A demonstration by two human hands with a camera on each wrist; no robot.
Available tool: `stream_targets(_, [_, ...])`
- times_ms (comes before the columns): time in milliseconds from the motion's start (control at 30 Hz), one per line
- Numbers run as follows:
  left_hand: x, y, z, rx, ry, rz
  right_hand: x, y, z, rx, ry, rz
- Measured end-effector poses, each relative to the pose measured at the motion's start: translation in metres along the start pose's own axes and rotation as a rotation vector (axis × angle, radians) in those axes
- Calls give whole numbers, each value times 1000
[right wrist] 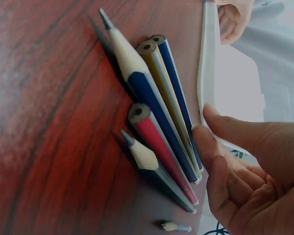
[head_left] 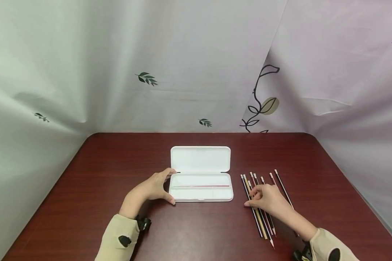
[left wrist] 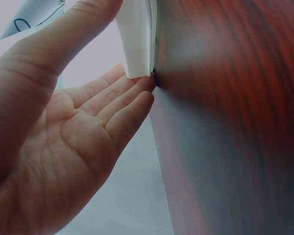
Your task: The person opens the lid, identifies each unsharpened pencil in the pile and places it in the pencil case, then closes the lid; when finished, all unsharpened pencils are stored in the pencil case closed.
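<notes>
A white pencil case (head_left: 200, 193) lies with its lid (head_left: 200, 158) raised, and a thin red line runs along inside it. My left hand (head_left: 155, 186) spans its left end, thumb at the front corner and fingers at the back by the hinge. The left wrist view shows those fingers against the case's end (left wrist: 136, 41). My right hand (head_left: 269, 198) hovers over several pencils, thumb and forefinger tips close together with nothing seen between them. Nearest those fingertips are a yellow pencil (right wrist: 161, 76) and a dark blue pencil (right wrist: 152, 100); a red pencil (right wrist: 159, 147) lies beside them.
A dark pencil (head_left: 283, 186) lies apart at the right of the bunch. Everything is on a dark red-brown wooden table (head_left: 196, 232). A pale cloth with leaf prints (head_left: 196, 65) hangs behind and at both sides.
</notes>
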State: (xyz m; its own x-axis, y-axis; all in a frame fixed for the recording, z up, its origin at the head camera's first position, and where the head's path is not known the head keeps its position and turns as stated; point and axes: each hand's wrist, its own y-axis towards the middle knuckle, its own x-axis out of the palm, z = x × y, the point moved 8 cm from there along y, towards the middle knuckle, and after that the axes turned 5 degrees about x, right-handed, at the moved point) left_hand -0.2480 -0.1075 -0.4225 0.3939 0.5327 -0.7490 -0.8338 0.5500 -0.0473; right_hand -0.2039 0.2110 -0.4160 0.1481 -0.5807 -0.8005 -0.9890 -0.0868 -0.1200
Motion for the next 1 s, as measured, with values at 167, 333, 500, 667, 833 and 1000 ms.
stream_targets(167, [0, -1, -1, -5, -5, 1, 0, 0, -1, -11, -20, 48])
stream_targets(333, [1, 0, -1, -8, -3, -3, 1, -2, -2, 11, -18, 66])
stream_targets(500, [0, 0, -1, -15, 2, -1, 8, 0, -11, -31, -39, 10])
stream_targets(667, [-1, 1, 1, -6, 6, -4, 10, 6, -20, -87, -64, -49])
stream_targets(833, [-2, 0, 1, -4, 4, 4, 15, 14, -23, -37, -54, -163])
stream_targets(1000, [0, 0, -1, -10, -4, -5, 18, 17, -24, -12, -59, -204])
